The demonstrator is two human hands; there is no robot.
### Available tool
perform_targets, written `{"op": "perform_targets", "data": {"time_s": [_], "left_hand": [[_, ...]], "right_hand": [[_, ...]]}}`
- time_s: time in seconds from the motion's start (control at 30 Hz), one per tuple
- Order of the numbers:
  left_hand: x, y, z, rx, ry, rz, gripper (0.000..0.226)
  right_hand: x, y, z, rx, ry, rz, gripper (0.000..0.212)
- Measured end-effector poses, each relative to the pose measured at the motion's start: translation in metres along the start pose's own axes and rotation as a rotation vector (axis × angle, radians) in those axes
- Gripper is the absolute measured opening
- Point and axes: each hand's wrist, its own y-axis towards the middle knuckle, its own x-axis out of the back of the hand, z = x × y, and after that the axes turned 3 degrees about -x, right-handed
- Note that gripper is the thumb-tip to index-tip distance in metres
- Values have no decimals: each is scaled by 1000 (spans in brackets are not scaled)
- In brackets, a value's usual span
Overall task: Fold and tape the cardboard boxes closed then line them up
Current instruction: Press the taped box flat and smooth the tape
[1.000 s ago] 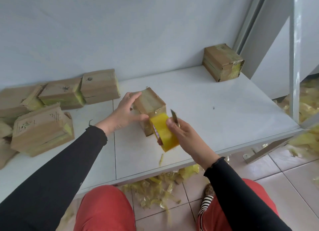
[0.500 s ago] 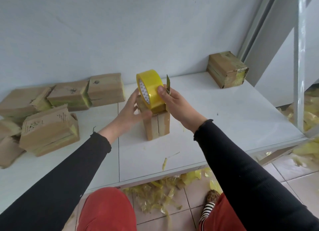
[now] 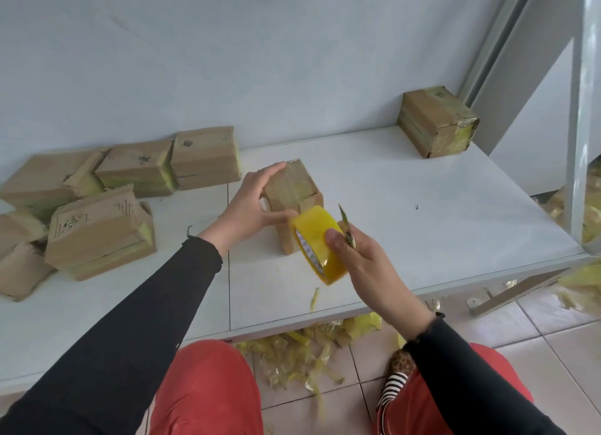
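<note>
Both hands, left (image 3: 250, 207) and right (image 3: 367, 262), curl closed in grips.

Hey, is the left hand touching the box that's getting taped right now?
Touching. The head view shows the left hand gripping the box, with fingers laid along its top edge and the thumb pressed on its near side.
</note>
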Motion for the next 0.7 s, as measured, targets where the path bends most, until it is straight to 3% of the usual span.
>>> {"op": "perform_targets", "data": {"time_s": [0.07, 0.17, 0.27, 0.4, 0.57, 0.7], "left_hand": [[0, -1, -3, 15, 1, 35, 98], [4, -2, -8, 32, 29, 139, 108], [15, -4, -13, 71, 80, 253, 114], [16, -1, -18, 82, -1, 210, 109], [29, 14, -16, 301, -301, 189, 74], [19, 12, 1, 443, -453, 224, 20]], "right_hand": [[-7, -13, -18, -102, -54, 8, 68], [-13, -13, -35, -171, -221, -8, 43], [-21, -3, -35, -182, -367, -30, 41], [-22, 0, -30, -200, -311, -25, 44], [2, 6, 18, -61, -6, -41, 32], [15, 23, 35, -22, 71, 31, 25]]}}
